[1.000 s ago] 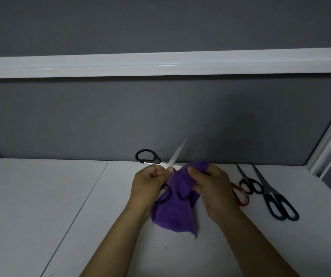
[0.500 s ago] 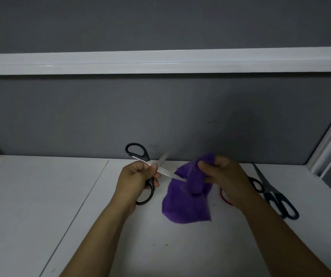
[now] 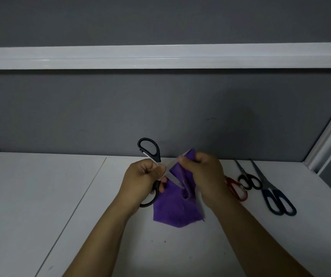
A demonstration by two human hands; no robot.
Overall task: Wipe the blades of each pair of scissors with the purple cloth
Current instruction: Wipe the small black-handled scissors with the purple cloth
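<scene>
Wiping step under way, by judgement. Purple cloth (image 3: 176, 208) hangs at centre, its lower edge just above surface (image 3: 40, 196). Left grip (image 3: 140, 180) curls round black-handled scissors (image 3: 150, 149); blades spread, one lying against cloth. Right grip (image 3: 206, 176), at 3 o'clock of left, pinches cloth apparently round other blade. Next move: slide cloth toward tip, fingers off cutting edge. Farther, at 3 o'clock: red-handled scissors (image 3: 237, 189), small black scissors (image 3: 249, 180), blue-handled scissors (image 3: 276, 198) lie waiting.

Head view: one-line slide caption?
Left hand holds open black-handled scissors; right hand pinches purple cloth round one blade; red-handled scissors, small black-handled scissors and blue-handled scissors lie on white table.
</scene>
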